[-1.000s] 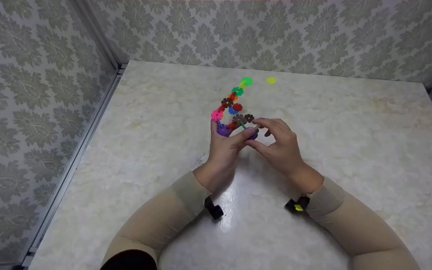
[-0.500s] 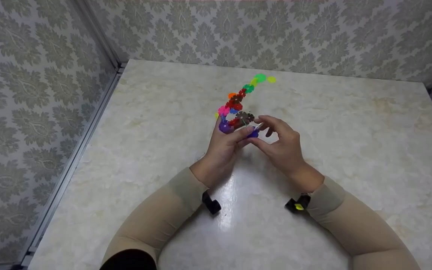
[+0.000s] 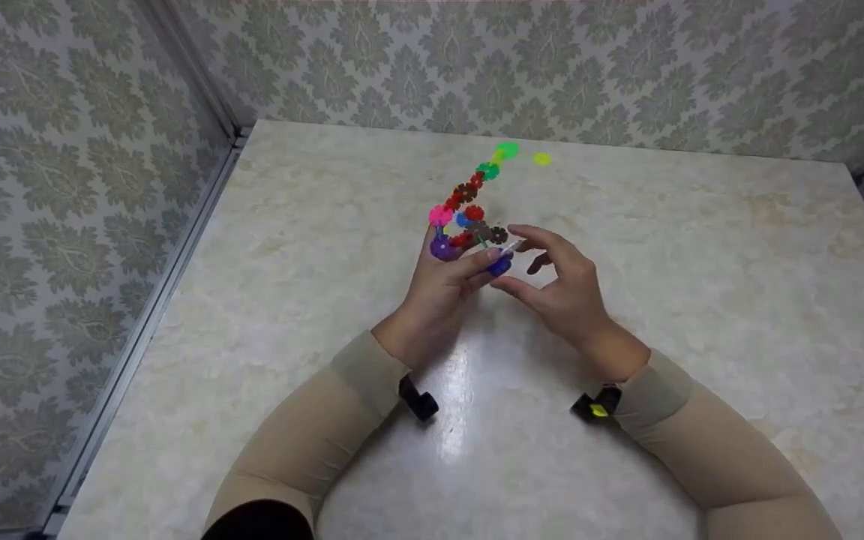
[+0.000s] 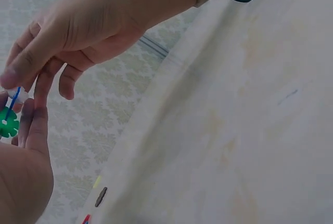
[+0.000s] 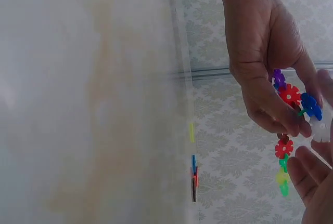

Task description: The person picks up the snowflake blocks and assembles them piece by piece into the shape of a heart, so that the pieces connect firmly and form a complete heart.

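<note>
Blue notched disc (image 3: 501, 266): left hand (image 3: 441, 287) pinching it mid-frame, right hand (image 3: 563, 283) holding thumb and forefinger apart; we're risking the clear disc (image 5: 320, 128) slipping under crooked pressure.

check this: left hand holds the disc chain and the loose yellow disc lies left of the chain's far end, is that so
Wrong side: the loose yellow disc lies right of the far end of the disc chain, as the head view shows. The left hand does hold the chain.
</note>
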`<state>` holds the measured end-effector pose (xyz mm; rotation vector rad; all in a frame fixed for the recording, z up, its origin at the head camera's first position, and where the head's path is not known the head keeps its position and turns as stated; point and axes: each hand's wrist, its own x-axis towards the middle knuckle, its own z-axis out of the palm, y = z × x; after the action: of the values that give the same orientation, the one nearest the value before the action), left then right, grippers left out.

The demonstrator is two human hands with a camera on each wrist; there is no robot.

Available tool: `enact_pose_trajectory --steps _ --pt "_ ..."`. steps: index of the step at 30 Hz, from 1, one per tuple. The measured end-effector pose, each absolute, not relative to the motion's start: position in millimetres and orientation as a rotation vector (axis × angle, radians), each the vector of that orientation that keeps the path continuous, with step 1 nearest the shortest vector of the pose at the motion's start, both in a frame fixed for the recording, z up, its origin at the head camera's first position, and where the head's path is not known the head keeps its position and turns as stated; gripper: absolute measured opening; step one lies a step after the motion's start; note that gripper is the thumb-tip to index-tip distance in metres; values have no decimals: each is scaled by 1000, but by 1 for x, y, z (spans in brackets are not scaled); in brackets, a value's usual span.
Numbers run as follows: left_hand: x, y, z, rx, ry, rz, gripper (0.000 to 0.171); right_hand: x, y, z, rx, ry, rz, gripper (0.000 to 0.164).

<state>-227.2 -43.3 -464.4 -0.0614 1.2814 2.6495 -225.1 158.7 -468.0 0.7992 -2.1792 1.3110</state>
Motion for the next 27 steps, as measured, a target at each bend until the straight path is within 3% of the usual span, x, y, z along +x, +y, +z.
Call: enact_pose_trajectory --steps 5,9,16,20,27 --pt "-233 -51 -461 -46 1301 2683 86 -250 168 -459 612 -2433 1431 28" --pt "-234 -55 -459 -53 1323 2675 94 -286 169 -457 517 -2856 1305 28" --pt "-234 -56 -462 3 1298 2661 94 -331 149 -460 649 -3258 901 39" --pt "-233 -55 -464 57 1337 2630 92 -339 141 -459 597 -3302 817 29" --pt "-235 -55 -465 -27 1409 2573 106 -349 134 -453 441 -3321 945 16"
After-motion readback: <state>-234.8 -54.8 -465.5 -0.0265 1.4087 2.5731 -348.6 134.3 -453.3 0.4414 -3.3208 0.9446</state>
